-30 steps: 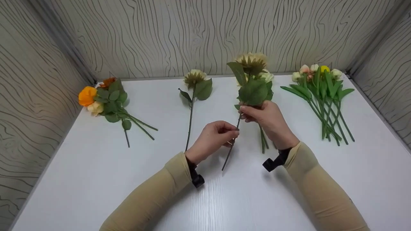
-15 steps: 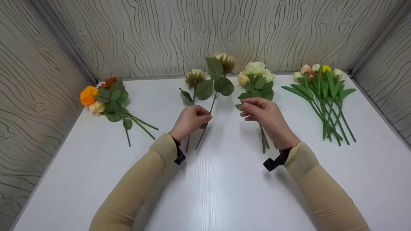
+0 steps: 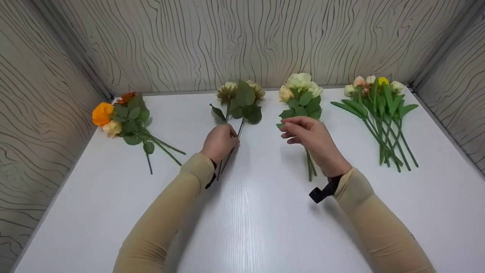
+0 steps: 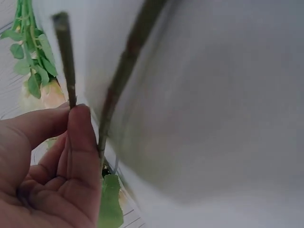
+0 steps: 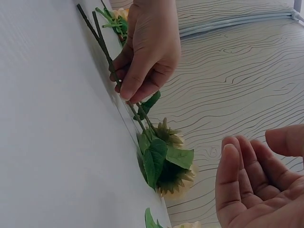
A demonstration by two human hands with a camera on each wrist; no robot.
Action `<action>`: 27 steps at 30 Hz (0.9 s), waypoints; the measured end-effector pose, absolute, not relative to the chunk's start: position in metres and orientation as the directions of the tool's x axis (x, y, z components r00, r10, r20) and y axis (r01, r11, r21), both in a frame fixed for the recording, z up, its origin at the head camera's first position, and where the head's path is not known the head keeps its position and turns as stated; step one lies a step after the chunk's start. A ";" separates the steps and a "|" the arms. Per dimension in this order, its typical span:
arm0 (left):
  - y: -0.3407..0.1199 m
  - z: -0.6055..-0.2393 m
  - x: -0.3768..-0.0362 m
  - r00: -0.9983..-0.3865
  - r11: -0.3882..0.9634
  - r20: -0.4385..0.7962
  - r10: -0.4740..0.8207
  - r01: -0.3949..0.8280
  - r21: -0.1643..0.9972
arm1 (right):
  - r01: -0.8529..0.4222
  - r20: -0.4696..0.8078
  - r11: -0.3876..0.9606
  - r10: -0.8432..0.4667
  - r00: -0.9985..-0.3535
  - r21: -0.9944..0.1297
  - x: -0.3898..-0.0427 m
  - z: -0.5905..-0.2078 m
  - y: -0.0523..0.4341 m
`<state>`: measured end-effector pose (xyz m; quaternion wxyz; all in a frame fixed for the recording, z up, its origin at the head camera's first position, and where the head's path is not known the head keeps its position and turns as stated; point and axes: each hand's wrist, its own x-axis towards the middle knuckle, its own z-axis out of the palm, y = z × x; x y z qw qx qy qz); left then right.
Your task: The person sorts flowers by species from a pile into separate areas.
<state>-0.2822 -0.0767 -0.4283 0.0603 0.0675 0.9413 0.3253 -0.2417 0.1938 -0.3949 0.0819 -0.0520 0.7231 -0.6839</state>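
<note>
A pale-yellow artificial flower on a thin dark stem with broad green leaves [image 3: 247, 99] is pinched at the stem by the left hand [image 3: 219, 141], thumb and fingers curled round it, and it is held low against the white wood-grain tabletop [image 3: 265, 227]. Just beside this held flower, on its left, a second pale-yellow flower of the same kind [image 3: 226, 92] is laid, the two stems nearly touching under the hand; in the right wrist view both stems [image 5: 102, 45] are seen running under the fingers [image 5: 137, 80]. To the right of the held flower, the right hand [image 3: 308, 135] is kept raised with its fingers loosely extended and nothing grasped, above a bunch of cream and white roses with green leaves [image 3: 301, 96]. Further right of the held flower, well apart, a bundle of long-stemmed tulip buds in pink, white and yellow [image 3: 380, 110] is spread. Far to its left, a cluster of orange and cream roses [image 3: 123, 117] is laid near the patterned wall [image 3: 246, 38].
</note>
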 end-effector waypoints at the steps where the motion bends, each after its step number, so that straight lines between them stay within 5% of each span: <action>1: -0.077 -0.429 -0.282 -0.984 0.794 -0.055 0.170 0.103 0.599 | 0.034 -0.045 0.059 -0.188 -0.981 -0.998 -0.242 -0.395 0.193; 15: -0.091 -0.421 -0.279 -0.987 0.760 -0.042 0.155 0.092 0.643 | 0.052 -0.076 0.115 -0.223 -0.972 -0.992 -0.243 -0.398 0.189; 27: -0.207 -0.404 -0.277 -0.999 0.763 -0.029 -0.038 -0.048 0.644 | -0.116 -0.051 0.489 -0.316 -0.947 -0.864 -0.235 -0.406 0.169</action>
